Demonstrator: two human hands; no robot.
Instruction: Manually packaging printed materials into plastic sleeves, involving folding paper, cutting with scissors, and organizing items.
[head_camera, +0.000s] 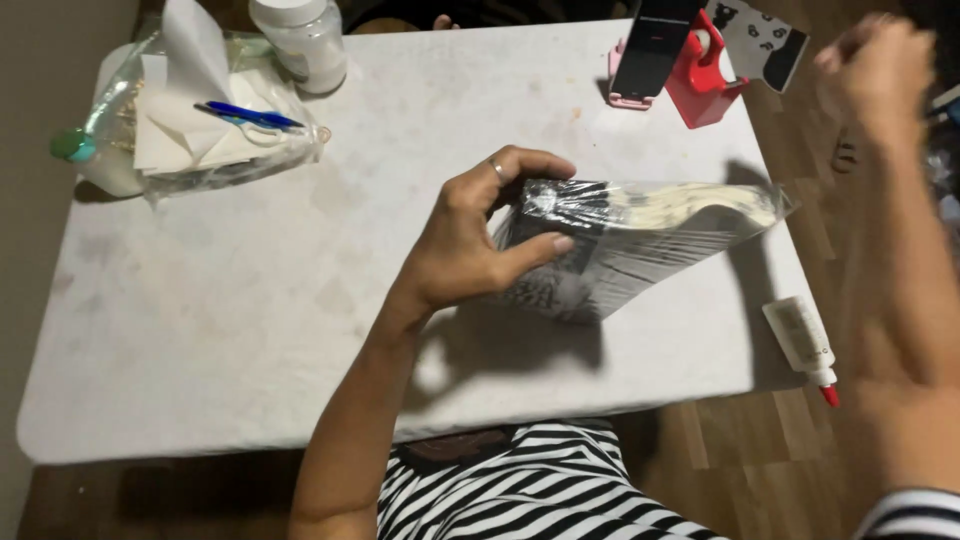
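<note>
My left hand (470, 235) grips the left end of a clear plastic bag (640, 240) that holds a dark stack and some cream-coloured strips. It holds the bag just above the white table (250, 300). A ring sits on one finger of that hand. My right hand (880, 65) is raised at the far right, past the table's edge. It is blurred, and its fingers look curled; I see nothing in it.
At the back left lies a plastic bag with paper and blue-handled scissors (250, 117), beside a white jar (300, 40). A red tape dispenser (700, 75) and a pink phone stand (640, 60) sit at the back right. A glue bottle (803, 345) lies at the front right edge.
</note>
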